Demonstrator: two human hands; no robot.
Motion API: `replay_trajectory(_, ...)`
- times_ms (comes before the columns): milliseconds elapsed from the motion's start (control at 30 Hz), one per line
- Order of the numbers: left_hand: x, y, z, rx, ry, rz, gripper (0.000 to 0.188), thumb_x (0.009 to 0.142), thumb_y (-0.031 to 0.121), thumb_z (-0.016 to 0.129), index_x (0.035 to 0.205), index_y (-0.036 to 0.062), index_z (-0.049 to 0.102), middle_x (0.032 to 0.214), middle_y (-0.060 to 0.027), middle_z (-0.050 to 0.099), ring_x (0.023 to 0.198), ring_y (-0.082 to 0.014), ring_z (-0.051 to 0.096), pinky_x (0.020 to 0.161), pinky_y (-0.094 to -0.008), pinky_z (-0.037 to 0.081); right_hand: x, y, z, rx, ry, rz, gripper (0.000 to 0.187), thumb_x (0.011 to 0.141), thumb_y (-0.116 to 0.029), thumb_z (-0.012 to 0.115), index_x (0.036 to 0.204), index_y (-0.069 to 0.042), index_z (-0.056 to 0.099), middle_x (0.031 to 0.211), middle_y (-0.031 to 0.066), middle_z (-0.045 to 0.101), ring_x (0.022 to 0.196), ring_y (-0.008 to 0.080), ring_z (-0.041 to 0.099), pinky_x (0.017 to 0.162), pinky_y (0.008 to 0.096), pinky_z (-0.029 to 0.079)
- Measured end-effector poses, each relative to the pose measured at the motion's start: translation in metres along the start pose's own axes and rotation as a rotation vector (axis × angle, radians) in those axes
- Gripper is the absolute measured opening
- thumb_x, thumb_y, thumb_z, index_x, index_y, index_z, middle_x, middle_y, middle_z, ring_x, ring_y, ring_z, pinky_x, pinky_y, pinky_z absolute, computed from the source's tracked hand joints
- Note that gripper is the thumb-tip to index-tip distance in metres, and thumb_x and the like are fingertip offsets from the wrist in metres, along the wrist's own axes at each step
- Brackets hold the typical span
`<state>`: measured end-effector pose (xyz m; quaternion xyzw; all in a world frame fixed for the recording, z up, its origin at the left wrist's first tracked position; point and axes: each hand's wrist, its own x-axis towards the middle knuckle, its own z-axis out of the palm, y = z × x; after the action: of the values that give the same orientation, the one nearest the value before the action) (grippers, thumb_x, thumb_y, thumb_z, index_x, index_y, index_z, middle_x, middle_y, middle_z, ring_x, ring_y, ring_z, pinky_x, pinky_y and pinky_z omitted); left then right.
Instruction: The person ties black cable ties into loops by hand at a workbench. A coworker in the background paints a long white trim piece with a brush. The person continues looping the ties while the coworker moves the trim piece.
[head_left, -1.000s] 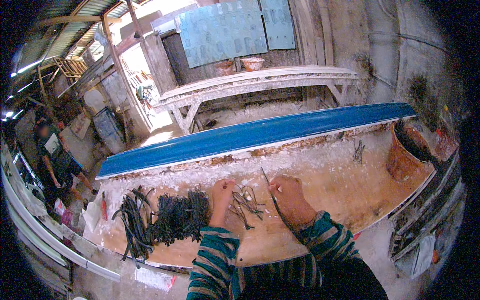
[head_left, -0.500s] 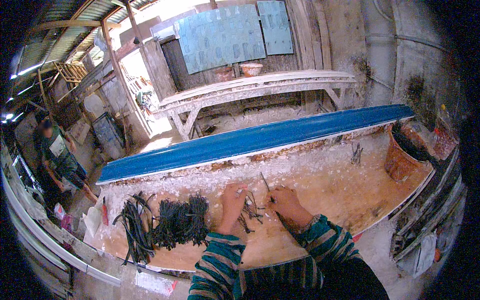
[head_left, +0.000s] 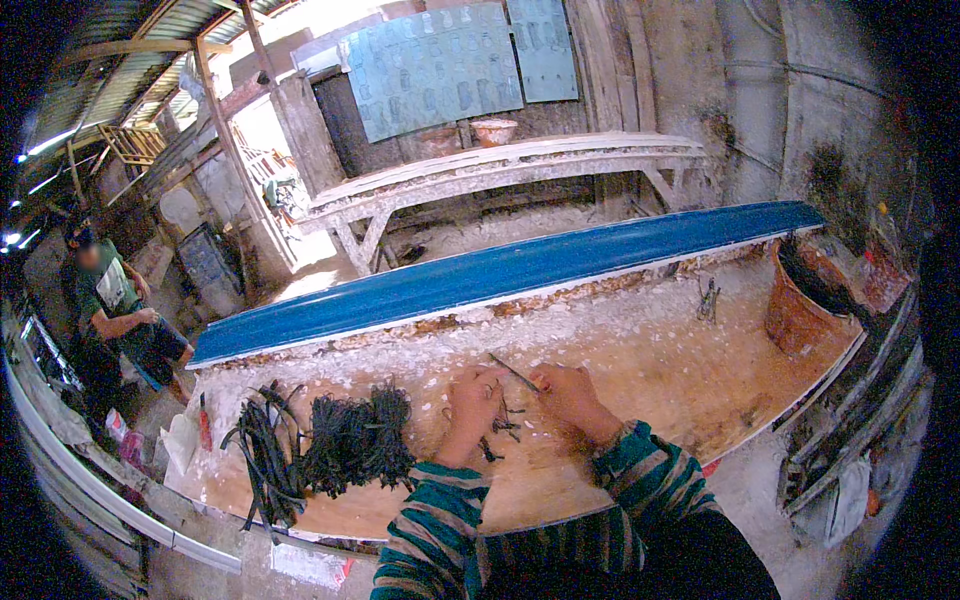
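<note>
A person in a teal striped sweater leans over a long wooden workbench (head_left: 700,380) dusted with white flakes. Both hands meet near the middle of the bench's near side. The right hand (head_left: 568,395) pinches a thin dark strip (head_left: 513,372) between its fingertips; the strip's long axis runs on a slant, its free end pointing up and to the left, away from the person. The left hand (head_left: 473,400) is curled just beside it, fingers bent around a few similar dark strips (head_left: 500,428) whose ends poke out below the palm; how many it grips is hard to make out. To the left on the bench lies a heap of dark strips (head_left: 345,445), partly tangled, with longer black strands (head_left: 262,460) beside it. A blue board (head_left: 500,275) runs along the far edge of the bench. A rust-coloured bucket (head_left: 800,310) stands at the right end, its contents dark and unclear. Another person (head_left: 115,310) stands at far left, partly cut off.
</note>
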<state>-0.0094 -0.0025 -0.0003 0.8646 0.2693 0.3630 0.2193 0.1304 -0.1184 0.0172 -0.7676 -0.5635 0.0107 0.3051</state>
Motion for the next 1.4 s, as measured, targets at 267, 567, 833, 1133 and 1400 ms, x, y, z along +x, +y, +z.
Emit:
replay_trajectory(267, -0.005, 0.020, -0.004, 0.335, 0.064, 0.141, 0.028, 0.070, 0.014, 0.062, 0.096, 0.0238, 0.063, 0.109, -0.0016, 0.050, 0.106, -0.0221, 0.042, 0.092, -0.0469, 0.021, 0.000, -0.014, -0.013, 0.552, 0.051, -0.157, 0.029, 0.069, -0.001, 0.059, 0.097, -0.006, 0.052, 0.074, 0.0061, 0.057, 0.072, 0.0169, 0.057, 0.062, 0.0297, 0.045)
replay_trajectory(567, 0.010, 0.010, -0.035, 0.253, 0.252, 0.051, 0.013, 0.073, 0.014, 0.060, 0.084, 0.0166, 0.065, 0.090, -0.0025, 0.057, 0.089, -0.0218, 0.052, 0.093, -0.0468, 0.023, 0.007, 0.010, 0.003, 0.914, -0.117, -0.067, 0.036, 0.075, -0.005, 0.060, 0.109, -0.005, 0.048, 0.087, 0.0047, 0.057, 0.077, 0.0151, 0.056, 0.068, 0.0282, 0.047)
replay_trajectory(833, 0.015, -0.006, -0.049, -0.027, 0.368, -0.054, 0.015, 0.079, 0.008, 0.055, 0.092, 0.0067, 0.063, 0.079, -0.0107, 0.055, 0.071, -0.0225, 0.053, 0.062, -0.0306, 0.043, -0.003, 0.002, -0.011, 0.843, -0.336, -0.234, 0.042, 0.084, -0.026, 0.053, 0.118, -0.004, 0.041, 0.092, 0.0071, 0.057, 0.079, 0.0131, 0.053, 0.070, 0.0264, 0.044)
replay_trajectory(1133, 0.014, 0.011, -0.044, -0.226, 0.375, 0.092, 0.016, 0.081, 0.004, 0.054, 0.094, 0.0044, 0.063, 0.078, -0.0085, 0.053, 0.071, -0.0177, 0.052, 0.062, -0.0253, 0.042, -0.011, -0.017, -0.009, 0.696, -0.235, -0.161, 0.027, 0.081, -0.028, 0.058, 0.094, -0.004, 0.058, 0.081, 0.0021, 0.053, 0.076, 0.0121, 0.049, 0.069, 0.0280, 0.041)
replay_trajectory(1400, 0.006, 0.012, -0.041, -0.136, 0.412, 0.038, 0.019, 0.082, 0.004, 0.050, 0.098, 0.0043, 0.061, 0.079, -0.0093, 0.053, 0.071, -0.0192, 0.052, 0.062, -0.0260, 0.041, -0.011, -0.015, -0.009, 1.079, -0.408, 0.076, 0.016, 0.082, -0.020, 0.056, 0.085, -0.005, 0.058, 0.072, 0.0007, 0.057, 0.066, 0.0095, 0.052, 0.063, 0.0226, 0.041)
